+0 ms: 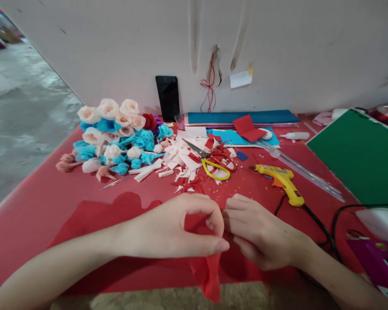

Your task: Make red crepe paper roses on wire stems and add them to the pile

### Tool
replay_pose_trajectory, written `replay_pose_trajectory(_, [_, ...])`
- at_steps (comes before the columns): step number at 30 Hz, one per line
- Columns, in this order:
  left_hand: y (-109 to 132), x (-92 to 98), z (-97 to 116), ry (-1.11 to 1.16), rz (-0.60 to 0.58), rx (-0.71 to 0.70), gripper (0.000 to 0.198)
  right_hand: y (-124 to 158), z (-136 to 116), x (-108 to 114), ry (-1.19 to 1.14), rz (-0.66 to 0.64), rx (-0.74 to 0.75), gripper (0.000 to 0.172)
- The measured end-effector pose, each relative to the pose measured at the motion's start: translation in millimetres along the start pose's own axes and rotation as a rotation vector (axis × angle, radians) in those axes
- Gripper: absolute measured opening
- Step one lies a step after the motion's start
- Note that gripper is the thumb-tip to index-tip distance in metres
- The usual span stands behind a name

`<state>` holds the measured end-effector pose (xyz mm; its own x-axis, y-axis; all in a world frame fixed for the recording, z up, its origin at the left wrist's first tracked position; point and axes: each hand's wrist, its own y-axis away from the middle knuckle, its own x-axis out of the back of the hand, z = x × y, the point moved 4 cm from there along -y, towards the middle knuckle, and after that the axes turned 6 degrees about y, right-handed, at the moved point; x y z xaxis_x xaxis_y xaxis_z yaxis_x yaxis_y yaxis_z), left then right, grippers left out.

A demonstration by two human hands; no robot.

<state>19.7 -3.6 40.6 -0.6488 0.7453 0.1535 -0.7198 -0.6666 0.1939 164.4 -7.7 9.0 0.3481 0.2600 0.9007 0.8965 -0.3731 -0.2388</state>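
My left hand (168,228) is curled round a strip of red crepe paper (208,275), which hangs down past the table's front edge. Close against its fingertips, my right hand (258,234) is closed, knuckles up; what its fingers pinch is hidden. A larger red sheet (93,219) with a scalloped edge lies flat under my left forearm. Beyond my hands are yellow- and red-handled scissors (215,165) on a heap of white and red paper scraps (177,157). To the right rests a yellow glue gun (281,178).
Paper flowers (116,137) in cream, blue and pink are piled at the back left. A black phone (168,99) leans on the wall. Blue sheets (239,117), clear sticks (304,170), a white bottle (294,136), a green board (358,159) and a black cable (320,221) lie to the right.
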Motion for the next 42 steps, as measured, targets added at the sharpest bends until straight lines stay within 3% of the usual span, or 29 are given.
replay_pose_trajectory(14, [-1.2, 0.6, -5.1, 0.165, 0.062, 0.012, 0.014, -1.0, 1.5, 1.5, -0.023, 0.016, 0.023, 0.029])
replay_pose_trajectory(18, [0.5, 8.8, -5.2, 0.268, 0.254, -0.119, 0.009, -0.9, 5.5, 2.4, -0.067, 0.067, -0.035, 0.026])
replay_pose_trajectory(21, [4.8, 17.8, -7.9, 0.29, 0.443, -0.258, 0.014, 0.0, 12.8, 3.3, -0.175, 0.145, -0.216, 0.016])
replay_pose_trajectory(23, [8.9, 22.1, -6.1, 0.192, 0.537, -0.395, 0.017, 1.7, 15.9, 3.8, -0.304, 0.219, -0.332, 0.008])
replay_pose_trajectory(25, [14.4, 22.6, 1.6, -0.053, 0.591, -0.577, 0.019, 2.9, 15.7, 4.2, -0.436, 0.275, -0.416, 0.005])
replay_pose_trajectory(29, [22.4, 14.4, 16.2, -0.65, 0.604, -0.794, 0.032, 2.1, 9.4, 1.6, -0.679, 0.235, -0.606, 0.021])
replay_pose_trajectory(33, [24.6, 10.2, 17.8, -0.914, 0.608, -0.817, 0.04, -0.3, -1.5, -3.2, -0.87, 0.186, -0.677, 0.017])
replay_pose_trajectory(42, [24.7, 3.7, 15.8, -0.925, 0.687, -0.745, 0.033, 1.2, -13.8, -14.3, -0.727, 0.092, -0.663, 0.021])
